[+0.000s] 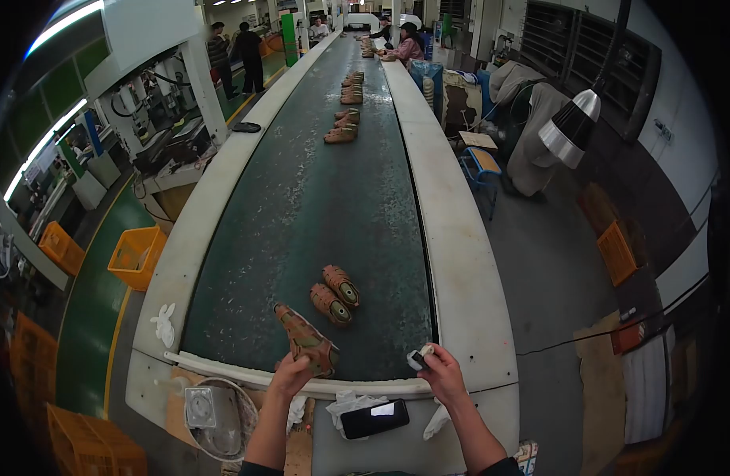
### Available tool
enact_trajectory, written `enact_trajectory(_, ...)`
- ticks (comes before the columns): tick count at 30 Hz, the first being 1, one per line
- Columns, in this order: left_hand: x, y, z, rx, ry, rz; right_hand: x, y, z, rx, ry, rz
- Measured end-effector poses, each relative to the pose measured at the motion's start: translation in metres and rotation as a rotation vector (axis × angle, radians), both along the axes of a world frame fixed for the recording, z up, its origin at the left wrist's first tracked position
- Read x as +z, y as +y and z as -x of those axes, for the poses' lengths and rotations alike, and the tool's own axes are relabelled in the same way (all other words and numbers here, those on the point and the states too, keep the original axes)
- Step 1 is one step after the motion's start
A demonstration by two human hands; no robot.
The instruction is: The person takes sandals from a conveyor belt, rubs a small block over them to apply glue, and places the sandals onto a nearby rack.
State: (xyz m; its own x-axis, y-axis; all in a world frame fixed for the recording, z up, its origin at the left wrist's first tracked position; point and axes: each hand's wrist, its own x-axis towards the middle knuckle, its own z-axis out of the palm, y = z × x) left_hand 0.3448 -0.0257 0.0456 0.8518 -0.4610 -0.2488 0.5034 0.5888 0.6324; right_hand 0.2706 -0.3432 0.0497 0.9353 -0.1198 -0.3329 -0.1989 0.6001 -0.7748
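My left hand (292, 373) is closed on a brown shoe (305, 341), held over the near end of the green conveyor belt (301, 222). To the right, my right hand (442, 373) pinches a small black and white object (418, 358) that I cannot make out. Ahead of my hands a pair of brown shoes (341, 285) lies on the belt, side by side. Between my forearms a black phone (374, 419) rests on white cloth at the near edge.
More brown shoes (342, 133) sit farther up the belt. A round basin (240, 432) holding a metal box stands at the near left. An orange crate (136, 255) is left of the belt, a blue stool (482, 161) right. People (409, 45) are at the far end.
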Motion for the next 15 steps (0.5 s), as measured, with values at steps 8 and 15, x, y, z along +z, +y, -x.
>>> enact_trajectory(8,-0.016,0.015,0.134,-0.061,0.080,-0.197,-0.005,0.013,0.011,0.102,0.000,-0.044)
enact_trajectory(15,-0.062,0.000,0.238,0.074,0.296,0.077,-0.003,0.037,0.015,0.239,-0.011,-0.060)
